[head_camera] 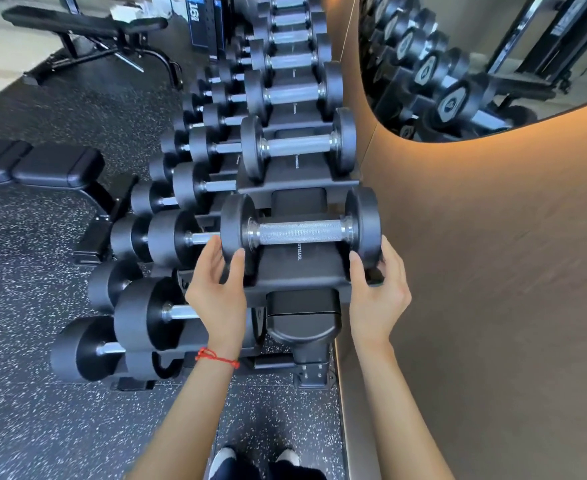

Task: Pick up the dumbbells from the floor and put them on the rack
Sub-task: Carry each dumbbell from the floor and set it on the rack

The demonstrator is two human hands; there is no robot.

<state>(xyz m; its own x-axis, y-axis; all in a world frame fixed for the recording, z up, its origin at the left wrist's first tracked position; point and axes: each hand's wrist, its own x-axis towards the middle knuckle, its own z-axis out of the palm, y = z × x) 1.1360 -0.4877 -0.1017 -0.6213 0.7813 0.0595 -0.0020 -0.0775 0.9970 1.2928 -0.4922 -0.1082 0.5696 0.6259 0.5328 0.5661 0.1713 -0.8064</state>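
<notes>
A black dumbbell (299,232) with a knurled steel handle lies across the nearest cradle on the top tier of the black rack (297,275). My left hand (216,289), with a red string at the wrist, cups the underside of its left head. My right hand (377,292) wraps the lower edge of its right head, next to the wall. Both thumbs press on the inner faces of the heads. No dumbbell shows on the floor in view.
More dumbbells (297,147) fill the top tier further away, and bigger ones (146,313) sit on the lower tiers at left. A brown wall (493,271) with a mirror (475,64) runs close on the right. A padded bench (43,164) stands left on the speckled floor.
</notes>
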